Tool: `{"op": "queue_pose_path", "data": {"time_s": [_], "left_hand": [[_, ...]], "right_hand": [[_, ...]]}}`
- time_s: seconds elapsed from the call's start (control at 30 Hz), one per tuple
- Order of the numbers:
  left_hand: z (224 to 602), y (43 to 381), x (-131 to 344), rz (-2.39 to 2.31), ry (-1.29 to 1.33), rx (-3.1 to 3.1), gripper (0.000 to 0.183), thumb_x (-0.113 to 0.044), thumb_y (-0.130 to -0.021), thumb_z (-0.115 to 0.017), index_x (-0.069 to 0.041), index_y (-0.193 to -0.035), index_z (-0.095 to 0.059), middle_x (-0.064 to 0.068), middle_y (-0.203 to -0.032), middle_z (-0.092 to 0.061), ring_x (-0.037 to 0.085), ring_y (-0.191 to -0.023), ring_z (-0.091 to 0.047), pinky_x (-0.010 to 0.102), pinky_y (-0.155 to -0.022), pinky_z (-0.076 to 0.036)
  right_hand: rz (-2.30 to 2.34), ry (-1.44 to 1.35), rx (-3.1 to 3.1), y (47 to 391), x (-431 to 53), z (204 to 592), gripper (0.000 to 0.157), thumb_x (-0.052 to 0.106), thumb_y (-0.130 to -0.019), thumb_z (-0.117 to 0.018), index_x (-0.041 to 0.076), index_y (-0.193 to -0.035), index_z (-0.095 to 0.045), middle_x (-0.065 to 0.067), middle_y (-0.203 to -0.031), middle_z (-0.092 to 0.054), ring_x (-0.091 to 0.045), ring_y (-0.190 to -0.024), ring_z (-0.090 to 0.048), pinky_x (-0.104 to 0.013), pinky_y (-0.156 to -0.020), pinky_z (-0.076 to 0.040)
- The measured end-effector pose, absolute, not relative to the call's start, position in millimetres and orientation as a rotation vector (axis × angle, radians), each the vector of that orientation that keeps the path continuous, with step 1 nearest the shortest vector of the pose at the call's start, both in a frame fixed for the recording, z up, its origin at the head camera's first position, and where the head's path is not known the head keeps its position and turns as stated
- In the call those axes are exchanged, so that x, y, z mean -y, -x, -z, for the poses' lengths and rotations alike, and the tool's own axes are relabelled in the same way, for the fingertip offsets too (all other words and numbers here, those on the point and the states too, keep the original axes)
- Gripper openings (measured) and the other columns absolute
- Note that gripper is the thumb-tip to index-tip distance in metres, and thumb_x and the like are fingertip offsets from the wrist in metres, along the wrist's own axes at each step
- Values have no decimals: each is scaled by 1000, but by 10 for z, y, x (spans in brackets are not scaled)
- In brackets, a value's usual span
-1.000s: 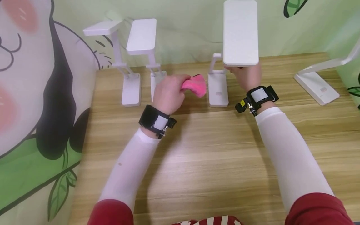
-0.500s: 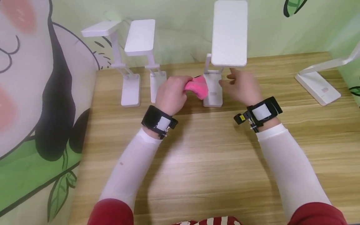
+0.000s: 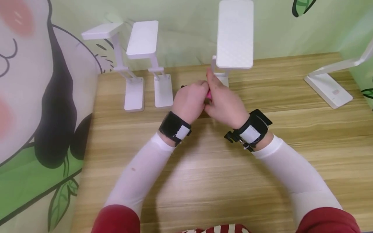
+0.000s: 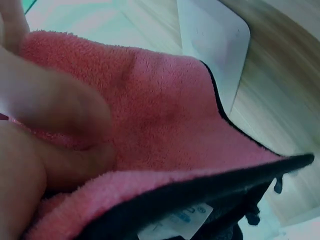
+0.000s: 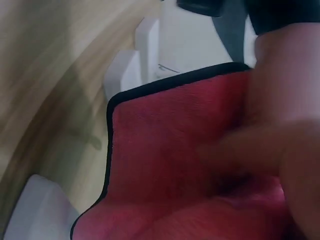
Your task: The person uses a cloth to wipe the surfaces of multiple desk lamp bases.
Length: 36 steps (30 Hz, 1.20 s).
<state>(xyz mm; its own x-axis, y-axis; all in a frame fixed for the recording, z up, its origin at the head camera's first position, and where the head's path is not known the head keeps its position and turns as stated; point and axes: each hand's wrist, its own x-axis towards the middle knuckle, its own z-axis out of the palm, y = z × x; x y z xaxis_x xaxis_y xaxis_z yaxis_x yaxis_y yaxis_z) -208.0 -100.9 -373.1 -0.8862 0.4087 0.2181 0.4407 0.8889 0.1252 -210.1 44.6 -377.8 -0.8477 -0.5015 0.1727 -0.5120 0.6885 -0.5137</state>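
A pink plush cloth (image 4: 165,100) with black edging and a white label hangs between my two hands, mostly hidden by them in the head view. My left hand (image 3: 190,100) grips it, its fingertips sunk into the plush in the left wrist view. Thumb and fingers of my right hand (image 3: 227,103) meet the left knuckles and pinch the cloth (image 5: 165,140), though they are blurred in the right wrist view. Just beyond the hands stands a white desk lamp (image 3: 235,35), its base (image 3: 223,78) partly covered by the right hand.
Two more white lamps stand at the left, one with its head (image 3: 142,38) tilted toward me and one farther left (image 3: 134,95). Another lamp (image 3: 329,89) is at the right. A wall with a panda picture (image 3: 23,81) borders the wooden table (image 3: 209,181).
My right hand has let go of the lamp head and come left to the cloth. The lamp has shifted left. My left hand has moved slightly right with the cloth.
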Motion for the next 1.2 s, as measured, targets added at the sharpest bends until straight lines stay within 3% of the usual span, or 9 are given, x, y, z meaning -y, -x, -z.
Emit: {"op": "queue_pose_path", "data": {"time_s": [0.3, 0.4, 0.5, 0.67, 0.77, 0.9, 1.03, 1.13, 1.2], "left_hand": [[3751, 2032, 888, 141, 740, 2821, 5, -9, -93, -65, -11, -92, -70, 1, -85, -64, 18, -72, -62, 39, -62, -56], [3754, 2038, 882, 176, 758, 2853, 5, -9, -94, -65, -11, -93, -70, 0, -85, -63, 17, -71, -61, 38, -60, -55], [3752, 2046, 903, 284, 774, 2899, 6, -6, -93, -65, -11, -95, -68, -2, -84, -62, 16, -70, -59, 37, -58, -54], [3728, 2085, 1037, 403, 749, 2970, 33, 6, -81, -65, -15, -107, -66, -2, -93, -68, 15, -79, -61, 36, -61, -53], [3709, 2149, 1161, 422, 668, 3022, 55, 8, -77, -66, -15, -127, -64, 1, -111, -70, 17, -83, -62, 35, -58, -52], [3745, 2339, 1305, 617, 554, 3007, 62, 3, -86, -62, -15, -144, -51, 6, -124, -67, 20, -66, -57, 31, -51, -47], [3862, 2591, 1335, 886, 517, 2937, 55, -19, -99, -60, -16, -151, -41, 2, -138, -58, 18, -94, -65, 28, -80, -54], [3935, 2777, 1249, 1021, 514, 2939, 65, -32, -100, -60, -18, -156, -29, 0, -148, -48, 14, -127, -48, 28, -105, -40], [3970, 2891, 1169, 1064, 524, 2950, 70, -39, -100, -58, -20, -158, -23, -2, -152, -41, 11, -133, -40, 26, -110, -33]], "right_hand": [[-788, -855, 2759, 2151, -499, 3909, 108, -9, -75, -68, 8, -159, -1, -25, -112, -64, -29, -64, -51, -44, -60, -48], [-773, -879, 2768, 2156, -529, 3910, 110, -11, -75, -69, 9, -159, 0, -18, -89, -60, -29, -65, -51, -45, -63, -48], [-768, -891, 2807, 2164, -570, 3902, 110, -12, -77, -69, 11, -159, 1, -14, -85, -57, -28, -67, -51, -44, -65, -48], [-755, -871, 2985, 2171, -740, 3875, 83, -9, -84, -55, 7, -157, -19, -17, -99, -64, -27, -78, -55, -43, -67, -49], [-732, -797, 3067, 2185, -911, 3812, 64, -1, -86, -51, 6, -149, -41, -18, -101, -67, -26, -79, -57, -43, -62, -48], [-714, -611, 3116, 2235, -1144, 3686, 54, 5, -87, -46, 8, -140, -54, -19, -90, -67, -29, -74, -58, -44, -58, -47], [-702, -404, 3123, 2271, -1314, 3586, 44, 4, -88, -39, 8, -124, -64, -18, -82, -65, -33, -74, -59, -45, -59, -45], [-710, -305, 3095, 2290, -1380, 3571, 31, 4, -86, -38, 11, -101, -65, -13, -68, -61, -31, -65, -58, -41, -53, -39], [-701, -291, 3090, 2309, -1402, 3599, 25, 5, -85, -38, 9, -88, -63, -10, -61, -58, -28, -59, -56, -38, -50, -35]]}}
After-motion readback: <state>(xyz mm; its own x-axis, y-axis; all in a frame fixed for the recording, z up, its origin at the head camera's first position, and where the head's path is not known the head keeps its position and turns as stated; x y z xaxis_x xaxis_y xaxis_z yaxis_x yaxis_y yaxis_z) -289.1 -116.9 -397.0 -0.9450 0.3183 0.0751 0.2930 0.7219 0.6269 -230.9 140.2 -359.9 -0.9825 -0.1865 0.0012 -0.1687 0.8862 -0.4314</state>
